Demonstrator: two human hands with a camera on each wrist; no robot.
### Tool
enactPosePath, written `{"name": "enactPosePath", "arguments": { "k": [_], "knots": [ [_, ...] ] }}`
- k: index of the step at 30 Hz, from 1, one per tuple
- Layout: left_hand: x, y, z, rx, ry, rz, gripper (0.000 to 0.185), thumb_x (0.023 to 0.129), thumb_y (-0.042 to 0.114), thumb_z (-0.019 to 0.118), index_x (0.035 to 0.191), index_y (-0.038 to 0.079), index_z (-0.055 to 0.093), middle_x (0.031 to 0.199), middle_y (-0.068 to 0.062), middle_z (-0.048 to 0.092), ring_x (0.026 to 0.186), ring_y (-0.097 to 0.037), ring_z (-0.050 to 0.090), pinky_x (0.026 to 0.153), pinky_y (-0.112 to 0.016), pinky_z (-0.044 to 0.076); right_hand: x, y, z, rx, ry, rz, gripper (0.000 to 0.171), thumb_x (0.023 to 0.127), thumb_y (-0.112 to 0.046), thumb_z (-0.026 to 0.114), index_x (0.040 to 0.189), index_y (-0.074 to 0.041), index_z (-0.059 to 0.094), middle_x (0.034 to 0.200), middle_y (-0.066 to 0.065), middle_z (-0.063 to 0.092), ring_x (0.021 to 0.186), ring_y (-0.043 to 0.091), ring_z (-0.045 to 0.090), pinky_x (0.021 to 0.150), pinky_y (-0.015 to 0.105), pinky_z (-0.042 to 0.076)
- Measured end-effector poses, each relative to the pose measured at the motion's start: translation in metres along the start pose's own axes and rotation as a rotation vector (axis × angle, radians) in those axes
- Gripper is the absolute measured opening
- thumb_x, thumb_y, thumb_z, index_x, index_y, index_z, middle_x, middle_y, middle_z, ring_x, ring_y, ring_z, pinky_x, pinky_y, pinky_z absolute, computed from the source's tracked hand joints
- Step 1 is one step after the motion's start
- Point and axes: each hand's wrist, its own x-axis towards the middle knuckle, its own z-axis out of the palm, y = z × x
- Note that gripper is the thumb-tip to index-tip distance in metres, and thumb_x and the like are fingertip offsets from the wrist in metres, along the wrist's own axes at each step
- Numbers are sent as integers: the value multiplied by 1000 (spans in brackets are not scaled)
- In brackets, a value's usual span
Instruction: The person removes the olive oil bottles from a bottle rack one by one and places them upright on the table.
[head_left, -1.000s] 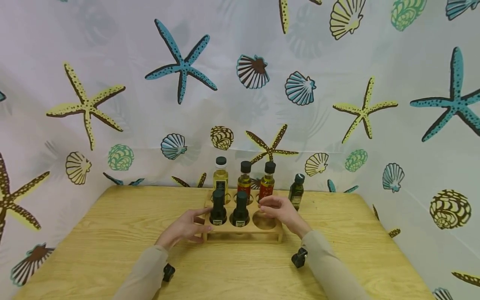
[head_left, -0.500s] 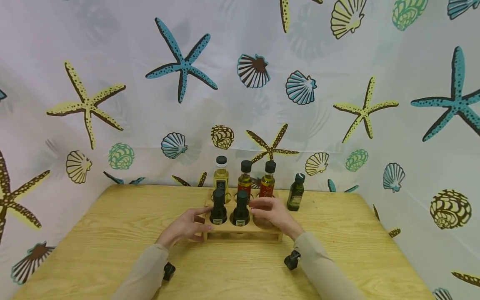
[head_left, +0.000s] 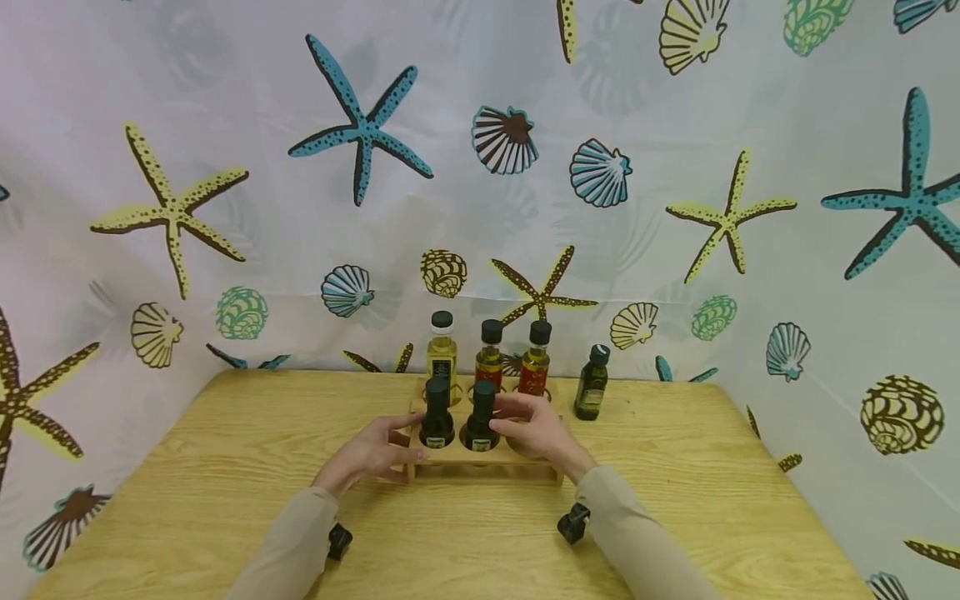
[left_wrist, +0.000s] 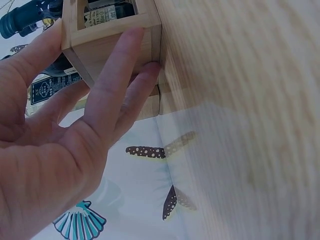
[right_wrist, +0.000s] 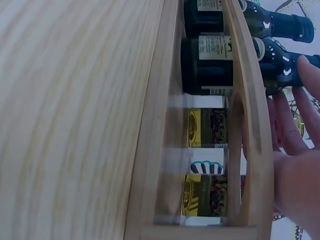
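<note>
A wooden bottle rack (head_left: 465, 457) stands on the table, with two dark bottles in its front row. My left hand (head_left: 371, 450) rests on the rack's left end; in the left wrist view, fairly straight fingers (left_wrist: 117, 75) lie against the end panel. My right hand (head_left: 536, 427) reaches over the front right hole to the front middle dark bottle (head_left: 482, 423). In the right wrist view its thumb (right_wrist: 312, 80) lies across that bottle's neck, with straight fingers on the far side. The front left dark bottle (head_left: 437, 421) stands beside it.
The back row holds a pale oil bottle (head_left: 441, 358) and two red-labelled oil bottles, one in the middle (head_left: 489, 367) and one at right (head_left: 534, 367). A small dark green bottle (head_left: 592, 385) stands on the table (head_left: 675, 467) right of the rack. A shell-patterned curtain (head_left: 480, 208) hangs behind.
My right hand has moved left, from over the front right hole to the front middle dark bottle. The left hand has stayed at the rack's left end.
</note>
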Motion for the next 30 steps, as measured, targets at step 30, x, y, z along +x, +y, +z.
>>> {"name": "enactPosePath", "arguments": {
  "k": [30],
  "knots": [
    [0, -1, -1, 7, -13, 9, 75, 89, 17, 74, 154, 16, 36, 139, -30, 45, 114, -36, 60, 75, -46, 61, -2, -15, 24, -6, 75, -1, 38, 92, -16, 70, 129, -8, 65, 121, 15, 68, 113, 32, 65, 95, 47, 53]
  ]
}}
